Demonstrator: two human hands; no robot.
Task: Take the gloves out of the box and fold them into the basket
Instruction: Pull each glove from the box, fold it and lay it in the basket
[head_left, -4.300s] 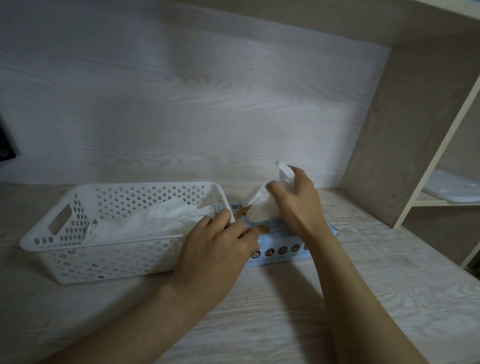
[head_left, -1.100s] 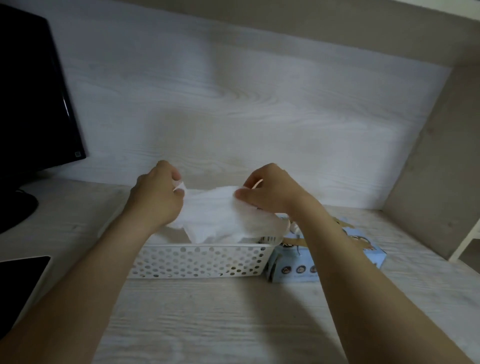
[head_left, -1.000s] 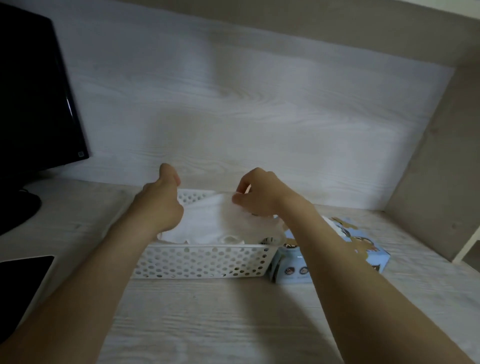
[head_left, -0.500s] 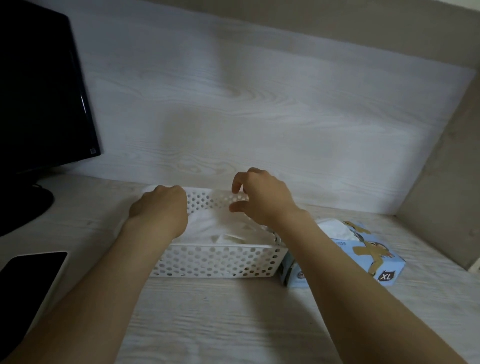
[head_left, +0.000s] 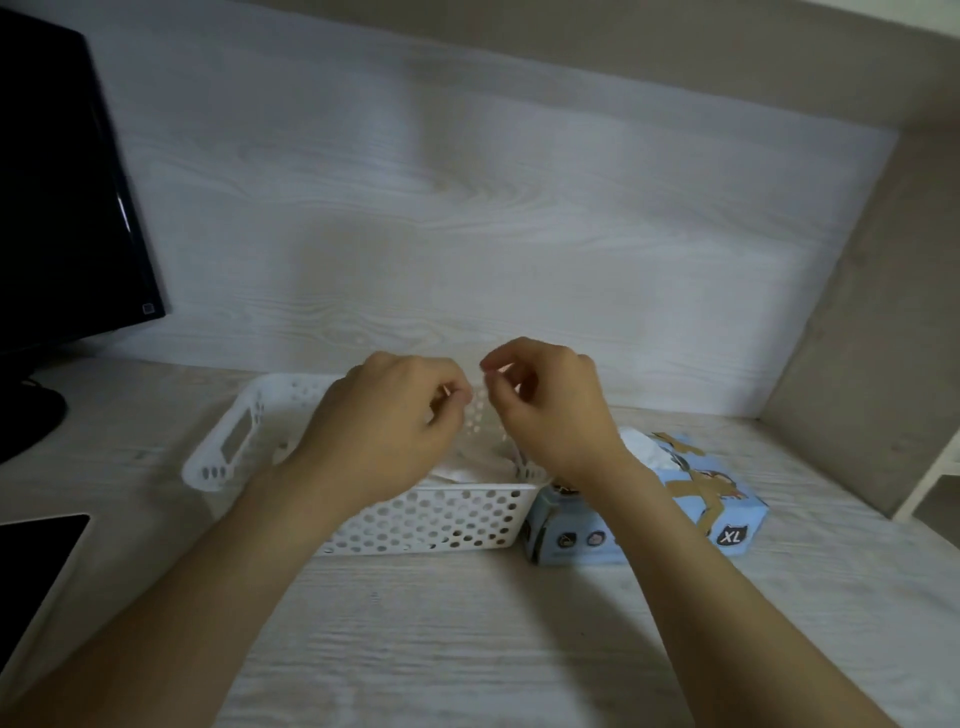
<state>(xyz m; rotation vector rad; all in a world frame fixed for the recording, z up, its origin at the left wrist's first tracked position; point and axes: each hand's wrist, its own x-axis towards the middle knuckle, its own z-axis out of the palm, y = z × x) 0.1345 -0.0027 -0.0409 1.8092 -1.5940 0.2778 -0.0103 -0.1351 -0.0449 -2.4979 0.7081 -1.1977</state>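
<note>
Since left hand (head_left: 384, 421) and right hand (head_left: 553, 410) curl empty above the basket (head_left: 441, 519), glove (head_left: 467, 470) apparently laid, next pinch another from the box (head_left: 727, 514) beside it.

A desk workspace, in a home study or small office; which of the two cannot be told; a black monitor (head_left: 67, 182) stands at the left on its dark stand base (head_left: 26, 421); a dark-screened tablet (head_left: 31, 561) lies on the pale wood-grain desktop (head_left: 467, 649); a matching back panel (head_left: 467, 208), a side panel (head_left: 857, 389) and an overhead board (head_left: 623, 41) enclose the desk like a hutch; a white shelf frame (head_left: 930, 478) adjoins at the right.
</note>
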